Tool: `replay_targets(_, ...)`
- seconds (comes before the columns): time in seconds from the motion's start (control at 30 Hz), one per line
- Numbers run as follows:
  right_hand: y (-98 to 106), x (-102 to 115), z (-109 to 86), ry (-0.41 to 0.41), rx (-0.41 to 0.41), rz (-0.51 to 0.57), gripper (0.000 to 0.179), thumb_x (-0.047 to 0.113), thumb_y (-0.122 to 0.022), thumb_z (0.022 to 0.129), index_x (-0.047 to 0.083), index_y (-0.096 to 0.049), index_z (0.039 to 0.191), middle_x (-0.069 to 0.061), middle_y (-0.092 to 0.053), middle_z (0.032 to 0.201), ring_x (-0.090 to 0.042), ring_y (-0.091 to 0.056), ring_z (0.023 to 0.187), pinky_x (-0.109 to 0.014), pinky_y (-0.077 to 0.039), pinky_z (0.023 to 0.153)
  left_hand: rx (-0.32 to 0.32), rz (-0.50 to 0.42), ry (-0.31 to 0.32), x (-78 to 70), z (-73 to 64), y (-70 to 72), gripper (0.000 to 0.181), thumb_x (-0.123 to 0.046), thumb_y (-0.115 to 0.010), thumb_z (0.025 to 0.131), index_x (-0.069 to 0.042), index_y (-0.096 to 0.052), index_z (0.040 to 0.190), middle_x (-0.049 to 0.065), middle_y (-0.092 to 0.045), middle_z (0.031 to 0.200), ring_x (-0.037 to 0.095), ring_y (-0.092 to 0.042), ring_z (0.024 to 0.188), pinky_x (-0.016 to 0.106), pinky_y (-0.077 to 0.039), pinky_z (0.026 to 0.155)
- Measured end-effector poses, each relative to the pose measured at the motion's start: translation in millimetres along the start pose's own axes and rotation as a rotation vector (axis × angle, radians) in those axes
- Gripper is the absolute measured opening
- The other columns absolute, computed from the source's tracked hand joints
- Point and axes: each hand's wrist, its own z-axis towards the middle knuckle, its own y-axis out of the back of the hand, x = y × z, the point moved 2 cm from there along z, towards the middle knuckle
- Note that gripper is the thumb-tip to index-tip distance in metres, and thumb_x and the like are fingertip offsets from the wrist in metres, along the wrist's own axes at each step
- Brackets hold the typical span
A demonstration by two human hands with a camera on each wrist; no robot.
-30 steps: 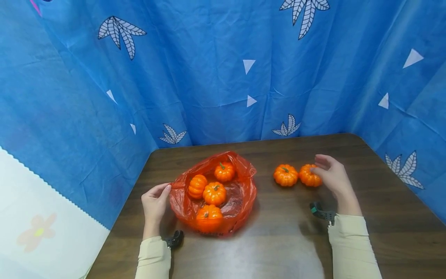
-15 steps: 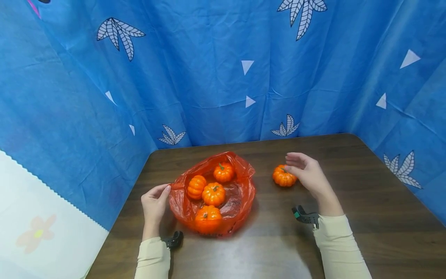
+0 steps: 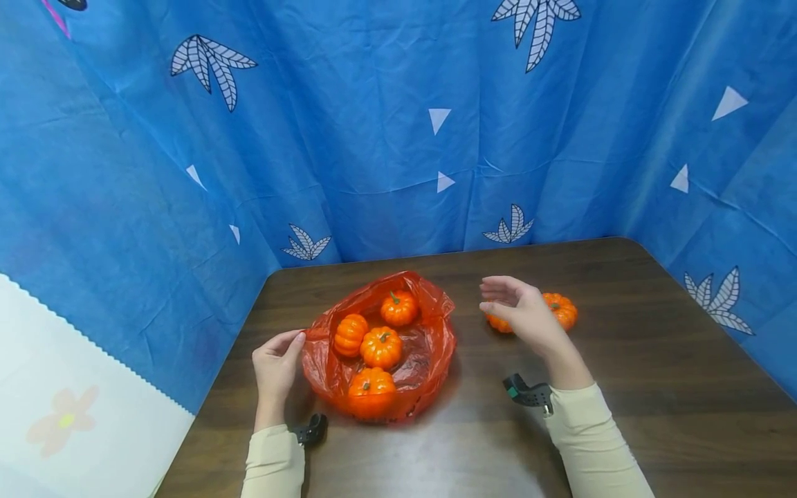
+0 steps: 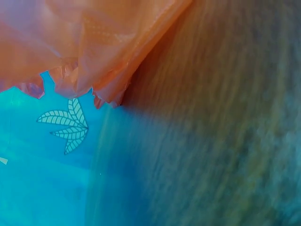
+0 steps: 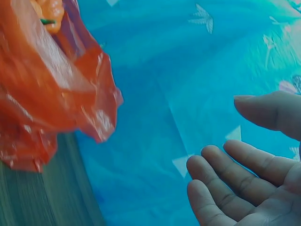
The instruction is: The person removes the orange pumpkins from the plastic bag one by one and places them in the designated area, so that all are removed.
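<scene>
A red plastic bag lies spread wide on the table with several small orange pumpkins inside. My left hand pinches the bag's left edge between thumb and fingers. To the right of the bag, my right hand hangs over one pumpkin and partly hides it. Another pumpkin shows just behind that hand, to its right. In the right wrist view the right thumb and fingers are spread apart with nothing between them. The left wrist view shows the bag's crumpled side, without the left hand.
The dark wooden table stretches right and toward the front. A blue curtain with leaf prints hangs along the back and sides. White cloth with a flower lies at the left. Each wrist wears a black camera mount.
My right hand has moved left, from the right-hand pumpkin to over the left one, uncovering the first. The left hand stays on the bag's edge.
</scene>
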Motion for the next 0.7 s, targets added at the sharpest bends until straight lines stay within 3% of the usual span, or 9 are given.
replay_targets(0.33, -38, 7, 3.3, 0.078, 0.106, 0.053, 0.048, 0.011, -0.069, 0.093, -0.001, -0.054, 0.136, -0.025, -0.06, 0.134, -0.038, -0.063, 0.12, -0.042, -0.056, 0.098, -0.005, -0.014, -0.008, -2.1, -1.2, -0.8, 0.017, -0.006, -0.073, 0.09, 0.009, -0.075, 0.097, -0.022, -0.071, 0.078, 0.0, -0.067, 0.072, 0.014, -0.056, 0.068)
replay_targets(0.7, -62, 9, 5.1, 0.096, 0.169, 0.018, 0.046, 0.013, -0.069, 0.092, -0.002, -0.056, 0.134, -0.022, -0.063, 0.13, -0.037, -0.063, 0.118, -0.047, -0.055, 0.098, 0.009, -0.013, 0.008, -1.9, -0.8, 0.0, 0.019, -0.009, -0.074, 0.09, 0.008, -0.075, 0.098, -0.021, -0.072, 0.078, 0.001, -0.068, 0.073, 0.015, -0.056, 0.069)
